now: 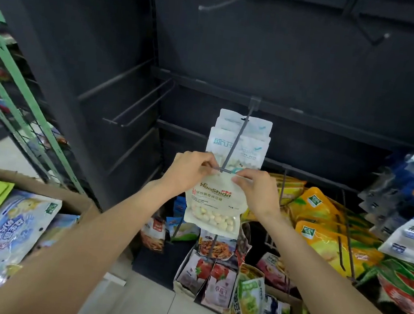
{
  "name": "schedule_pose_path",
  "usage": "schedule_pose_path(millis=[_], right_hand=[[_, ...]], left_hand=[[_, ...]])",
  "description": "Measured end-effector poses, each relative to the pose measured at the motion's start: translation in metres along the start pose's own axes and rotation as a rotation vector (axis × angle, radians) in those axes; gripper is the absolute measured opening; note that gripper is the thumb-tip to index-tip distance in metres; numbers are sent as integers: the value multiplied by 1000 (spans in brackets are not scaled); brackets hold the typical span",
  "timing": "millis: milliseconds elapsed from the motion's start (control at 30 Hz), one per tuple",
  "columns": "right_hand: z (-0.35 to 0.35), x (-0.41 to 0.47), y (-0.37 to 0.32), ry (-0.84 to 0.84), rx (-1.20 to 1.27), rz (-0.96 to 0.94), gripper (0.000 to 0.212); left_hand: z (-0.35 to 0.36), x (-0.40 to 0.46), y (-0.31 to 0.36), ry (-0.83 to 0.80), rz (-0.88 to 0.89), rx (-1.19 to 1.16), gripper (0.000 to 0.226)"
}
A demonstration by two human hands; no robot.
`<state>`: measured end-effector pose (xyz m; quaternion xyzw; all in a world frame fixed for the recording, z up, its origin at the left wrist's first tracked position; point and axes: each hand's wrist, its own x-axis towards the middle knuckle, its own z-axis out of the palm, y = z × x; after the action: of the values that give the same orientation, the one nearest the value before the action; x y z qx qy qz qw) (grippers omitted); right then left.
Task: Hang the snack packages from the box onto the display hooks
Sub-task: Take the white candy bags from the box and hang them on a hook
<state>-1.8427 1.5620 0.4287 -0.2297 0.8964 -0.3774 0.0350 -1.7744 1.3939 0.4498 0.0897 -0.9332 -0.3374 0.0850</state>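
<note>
- Head view, hands: left hand [190, 168] and right hand [254, 189] each pinch a top corner of a white snack pouch [214, 205], holding it up at the tip of a display hook [234, 144].
- Pouch position: its top edge sits right at the hook's front end; can't tell if the hang hole is already over the wire.
- Done: a few matching white pouches [239, 140] hang further back on the same hook. Yellow bags [324, 219] fill hooks to the right.
- Left: cardboard box [46, 188] at lower left holds plenty of packages [14, 231]; more sit in the open box [284, 299] below.
- Empty hooks [133, 105] at left and up top [221, 3] remain unfilled.
- Judgement: early-to-mid progress; the current pouch needs threading and a push back.
</note>
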Motion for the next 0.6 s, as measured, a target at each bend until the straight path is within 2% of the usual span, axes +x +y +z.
schedule_pose_path(millis=[167,367,600], right_hand=[[3,1,7,51,18,-72,16],[-8,-11,9,10,7,-212,16],[-7,-5,6,45,42,-205,20]], left_hand=[[9,0,-2,87,33,-9,6],[10,-13,-4,66,58,-41,12],[10,-13,5,181,42,-51,9]])
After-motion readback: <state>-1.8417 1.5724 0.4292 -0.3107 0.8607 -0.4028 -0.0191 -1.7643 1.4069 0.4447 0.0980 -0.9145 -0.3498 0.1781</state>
